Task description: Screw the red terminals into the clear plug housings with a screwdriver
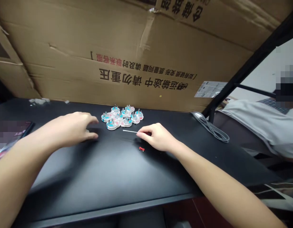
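Note:
My right hand pinches a thin white stick between thumb and fingers. Its far end, with a small rounded tip, points left. Just below that hand lies a tiny red part with light-coloured ends, apart from the fingers. My left hand hovers over the table's left half with thumb and fingers apart, and nothing shows between them. Between and beyond both hands sits a cluster of clear plastic pieces with blue and pink markings and short upright prongs. Neither hand touches the cluster.
The black table ends at a front edge near me. A large cardboard sheet stands along the back. A coiled grey cable lies at right, beside a black frame. Clear bits lie back left. A person is at right.

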Tool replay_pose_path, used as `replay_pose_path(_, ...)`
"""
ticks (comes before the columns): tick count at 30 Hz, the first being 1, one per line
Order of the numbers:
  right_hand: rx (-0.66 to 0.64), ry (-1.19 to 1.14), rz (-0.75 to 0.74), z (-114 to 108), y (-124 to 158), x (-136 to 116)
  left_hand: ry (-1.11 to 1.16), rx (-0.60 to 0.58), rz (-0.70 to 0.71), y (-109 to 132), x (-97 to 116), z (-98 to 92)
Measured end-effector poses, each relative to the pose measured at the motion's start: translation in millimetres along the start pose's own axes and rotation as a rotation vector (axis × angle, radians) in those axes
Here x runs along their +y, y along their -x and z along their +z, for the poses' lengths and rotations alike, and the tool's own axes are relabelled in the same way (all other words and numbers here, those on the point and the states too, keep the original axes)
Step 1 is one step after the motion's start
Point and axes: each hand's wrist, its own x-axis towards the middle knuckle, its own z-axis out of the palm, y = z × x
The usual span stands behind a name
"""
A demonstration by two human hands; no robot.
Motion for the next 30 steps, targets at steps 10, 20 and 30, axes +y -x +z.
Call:
replay_pose_path(10, -0.182, 0.036, -0.042, -12.4, -0.2, 6.9, -0.261, -0.230, 0.130, -14.4, 38.7, 33.4)
replay_pose_path(20, -0.302, -0.076, -0.056, -25.7, -4.8, 29.7, -0.127, -0.306, -0.039, -10.7, 29.2, 32.2)
replay_pose_path(30, 0.253, -0.162, -0.220, -11.6, 3.9, 1.5, 0.280, -0.088, -0.005, -9.7, 65.8, 19.0)
